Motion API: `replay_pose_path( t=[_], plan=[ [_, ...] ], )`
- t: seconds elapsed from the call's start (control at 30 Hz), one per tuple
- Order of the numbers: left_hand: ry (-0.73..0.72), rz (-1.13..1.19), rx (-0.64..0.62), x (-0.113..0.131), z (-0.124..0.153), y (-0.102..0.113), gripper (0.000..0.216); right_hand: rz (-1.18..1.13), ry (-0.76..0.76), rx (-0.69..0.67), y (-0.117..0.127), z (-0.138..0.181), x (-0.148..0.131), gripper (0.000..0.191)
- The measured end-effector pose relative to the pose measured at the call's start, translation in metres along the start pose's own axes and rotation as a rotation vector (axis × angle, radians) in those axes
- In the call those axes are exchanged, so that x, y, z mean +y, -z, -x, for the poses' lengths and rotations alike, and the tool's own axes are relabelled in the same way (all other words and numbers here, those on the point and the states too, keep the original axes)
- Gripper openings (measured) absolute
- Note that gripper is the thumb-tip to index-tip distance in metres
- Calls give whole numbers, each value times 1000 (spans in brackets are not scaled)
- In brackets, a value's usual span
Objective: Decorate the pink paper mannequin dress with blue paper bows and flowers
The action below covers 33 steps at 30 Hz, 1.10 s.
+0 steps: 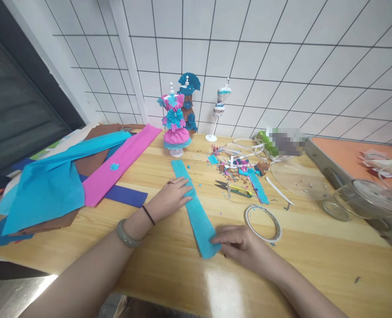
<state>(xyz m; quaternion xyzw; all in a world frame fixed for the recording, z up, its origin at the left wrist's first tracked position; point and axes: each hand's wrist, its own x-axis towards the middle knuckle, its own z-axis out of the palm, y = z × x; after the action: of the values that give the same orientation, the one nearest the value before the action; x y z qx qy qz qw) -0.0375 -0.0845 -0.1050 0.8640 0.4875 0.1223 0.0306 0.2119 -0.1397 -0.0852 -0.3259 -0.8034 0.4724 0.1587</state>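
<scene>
A long strip of blue crepe paper (198, 216) lies slantwise on the wooden table in front of me. My left hand (173, 195) rests beside its upper half, fingers stretched across it and pressing it flat. At the near end, my right hand (233, 242) pinches the strip's right edge between thumb and fingers. To the right of the strip lie yellow-handled thread snips (237, 190) and a roll of tape (247, 221). Behind stands a small dress form (175, 132) in a pink and blue paper dress.
Folded crepe paper sheets, including a pink one (123, 165), pile up at left. Two more dress forms stand at the wall, one nearly bare (219, 104). Paper scraps (238, 165) litter the middle right. A clear plastic container (364, 198) and an orange-lined tray (344, 154) sit at right.
</scene>
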Motion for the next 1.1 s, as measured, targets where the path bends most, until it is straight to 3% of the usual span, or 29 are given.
replay_pose_path(
  t=[0.17,0.37,0.63,0.87,1.1],
  plan=[
    [43,-24,81,15,0,11,33,169,120,25,0,-1,-1,25],
    [5,21,13,34,1,13,36,282,158,71,2,1,5,26],
    [-28,-7,-5,22,1,1,40,244,166,257,-2,-5,13,23],
    [-29,-16,3,22,-1,3,39,390,140,204,-5,-5,10,24],
    [-191,104,15,50,3,19,30,413,138,191,-4,-6,8,26]
  ],
)
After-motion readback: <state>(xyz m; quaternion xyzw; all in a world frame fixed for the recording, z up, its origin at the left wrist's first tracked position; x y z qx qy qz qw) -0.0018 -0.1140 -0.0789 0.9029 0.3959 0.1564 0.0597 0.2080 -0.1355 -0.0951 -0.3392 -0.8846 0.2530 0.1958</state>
